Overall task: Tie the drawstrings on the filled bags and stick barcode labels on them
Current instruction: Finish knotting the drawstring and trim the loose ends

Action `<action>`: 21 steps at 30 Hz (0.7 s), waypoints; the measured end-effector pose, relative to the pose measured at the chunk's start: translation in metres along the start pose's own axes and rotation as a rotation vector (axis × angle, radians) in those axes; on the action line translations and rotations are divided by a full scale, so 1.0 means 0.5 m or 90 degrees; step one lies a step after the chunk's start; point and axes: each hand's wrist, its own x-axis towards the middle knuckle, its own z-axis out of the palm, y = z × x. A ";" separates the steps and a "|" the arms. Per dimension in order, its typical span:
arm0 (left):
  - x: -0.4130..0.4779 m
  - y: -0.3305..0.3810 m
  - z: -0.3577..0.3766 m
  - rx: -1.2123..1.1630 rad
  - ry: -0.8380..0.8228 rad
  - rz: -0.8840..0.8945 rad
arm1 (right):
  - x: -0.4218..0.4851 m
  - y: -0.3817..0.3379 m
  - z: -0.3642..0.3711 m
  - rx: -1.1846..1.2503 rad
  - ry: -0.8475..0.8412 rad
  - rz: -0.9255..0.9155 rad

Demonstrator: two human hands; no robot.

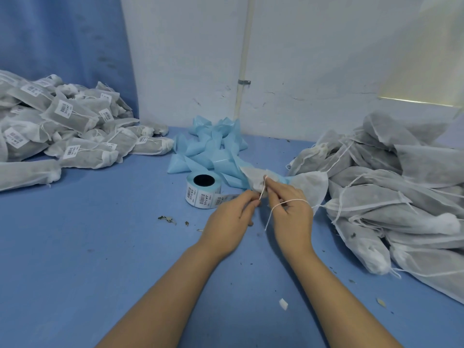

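Closest to us, our left hand (pixel 229 217) and right hand (pixel 292 214) pinch the drawstring (pixel 288 202) of one bag (pixel 311 184) beside the label roll (pixel 203 190); labelled bags (pixel 70 126) pile left, many untied bags (pixel 401 192) wait right.

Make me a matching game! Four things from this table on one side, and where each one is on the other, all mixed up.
Things:
1. label roll
2. drawstring
3. labelled bags
4. unlabelled bags

Places:
A. piled on the right
B. looped over the right hand
C. piled on the left
D. in the middle, beside the left hand

Pairs: 1-D, 2-B, 3-C, 4-A
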 end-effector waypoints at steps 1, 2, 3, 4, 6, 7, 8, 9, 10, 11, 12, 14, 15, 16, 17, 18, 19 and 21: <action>-0.001 0.001 0.000 0.022 -0.016 0.008 | 0.000 -0.001 -0.001 0.017 0.016 0.022; -0.002 0.002 0.000 0.043 -0.026 0.017 | 0.001 -0.002 -0.001 0.035 0.031 0.044; -0.003 0.004 0.000 0.058 -0.032 0.025 | 0.001 -0.001 -0.002 0.054 0.045 0.070; -0.004 0.006 -0.001 0.069 -0.036 0.032 | 0.002 0.000 -0.002 0.079 0.056 0.101; -0.005 0.009 -0.001 0.082 -0.046 0.044 | 0.003 0.002 -0.003 0.148 0.065 0.162; -0.006 0.010 -0.002 0.087 -0.049 0.048 | 0.004 0.003 -0.003 0.181 0.065 0.182; -0.005 0.009 -0.002 0.090 -0.051 0.049 | 0.005 0.003 -0.003 0.204 0.063 0.192; -0.006 0.009 -0.001 0.090 -0.051 0.048 | 0.006 0.004 -0.004 0.221 0.061 0.199; -0.005 0.008 -0.001 0.087 -0.050 0.044 | 0.007 0.004 -0.004 0.235 0.060 0.204; -0.005 0.006 0.000 0.078 -0.047 0.039 | 0.008 0.005 -0.005 0.250 0.058 0.209; -0.005 0.005 0.001 0.060 -0.040 0.031 | 0.009 0.006 -0.005 0.264 0.055 0.212; -0.004 0.002 0.001 -0.004 -0.010 0.009 | 0.011 0.008 -0.005 0.278 0.043 0.216; -0.003 0.001 0.000 -0.042 0.012 -0.001 | 0.012 0.008 -0.003 0.279 0.031 0.217; -0.002 0.000 -0.001 -0.074 0.035 -0.012 | 0.011 0.007 -0.001 0.275 0.014 0.216; -0.001 -0.001 -0.002 -0.097 0.056 -0.023 | 0.010 0.006 0.000 0.264 -0.005 0.212; 0.000 -0.001 -0.003 -0.109 0.075 -0.033 | 0.009 0.005 0.002 0.248 -0.023 0.203; 0.000 0.000 -0.004 -0.114 0.091 -0.041 | 0.008 0.004 0.003 0.229 -0.038 0.189; 0.000 0.001 -0.006 -0.112 0.114 -0.050 | 0.004 0.002 0.003 0.194 -0.065 0.155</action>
